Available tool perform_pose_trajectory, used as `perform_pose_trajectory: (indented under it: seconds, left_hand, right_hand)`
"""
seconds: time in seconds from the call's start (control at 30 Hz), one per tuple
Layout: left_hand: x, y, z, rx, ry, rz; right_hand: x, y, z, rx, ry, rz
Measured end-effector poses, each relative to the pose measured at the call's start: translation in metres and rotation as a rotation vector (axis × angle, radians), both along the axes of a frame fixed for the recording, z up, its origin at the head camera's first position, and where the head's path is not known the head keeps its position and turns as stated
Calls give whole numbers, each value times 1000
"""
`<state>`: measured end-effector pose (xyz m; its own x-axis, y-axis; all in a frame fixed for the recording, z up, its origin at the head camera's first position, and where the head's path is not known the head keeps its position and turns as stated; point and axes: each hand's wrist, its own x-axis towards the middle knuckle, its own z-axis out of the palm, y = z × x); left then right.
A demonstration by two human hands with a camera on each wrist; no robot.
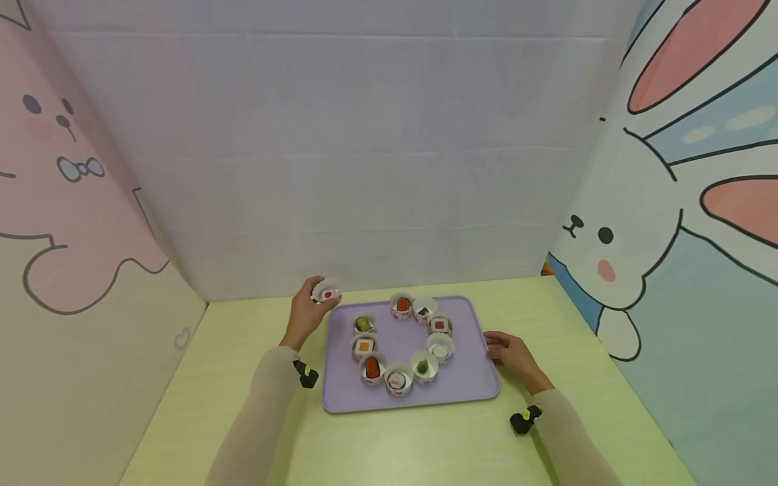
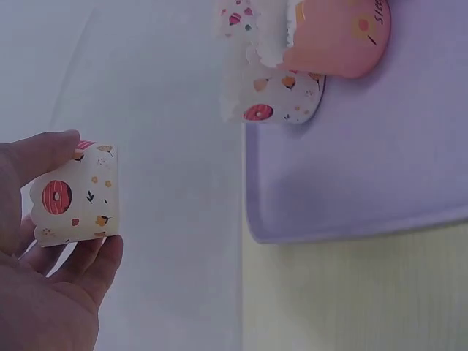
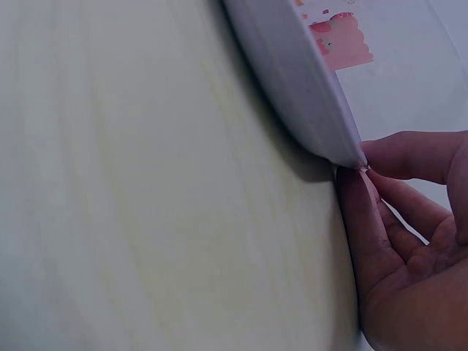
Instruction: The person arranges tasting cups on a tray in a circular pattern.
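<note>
My left hand [image 1: 304, 312] grips a paper baking cup [image 1: 327, 291] above the table, just outside the far left corner of a lavender tray [image 1: 468, 381]. Inside that cup sits a white piece with a red centre. Its donut-and-flower printed wall [image 2: 91, 194] shows between thumb and fingers in the left wrist view. At the tray's right side, my right hand [image 1: 515, 356] pinches the rim [image 3: 344, 142] between thumb and finger. On the tray, several paper cups stand in a ring with a gap at the far left, among them cups with an orange piece [image 1: 365, 347] and a green piece [image 1: 423, 366].
The tray lies on a pale yellow table [image 1: 419, 445]. A white sheet [image 1: 365, 135] hangs behind it. Printed side panels flank the table, with a cartoon rabbit [image 1: 608, 270] on the right. Each wrist wears a small black camera.
</note>
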<state>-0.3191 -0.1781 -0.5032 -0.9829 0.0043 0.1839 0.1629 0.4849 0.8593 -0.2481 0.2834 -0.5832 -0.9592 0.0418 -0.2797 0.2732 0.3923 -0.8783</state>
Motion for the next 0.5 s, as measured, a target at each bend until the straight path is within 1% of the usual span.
perform_pose_trajectory:
  seconds: [0.1, 0.3, 0.5]
  left_hand:
    - [-1, 12, 4, -2, -9, -23]
    - [-6, 38, 8, -24, -23, -58]
    - [-12, 60, 4, -37, -27, -107]
  right_hand:
    - [0, 1, -1, -7, -4, -6]
    - [0, 2, -2, 1, 1, -16]
    - [0, 1, -1, -14, 3, -14]
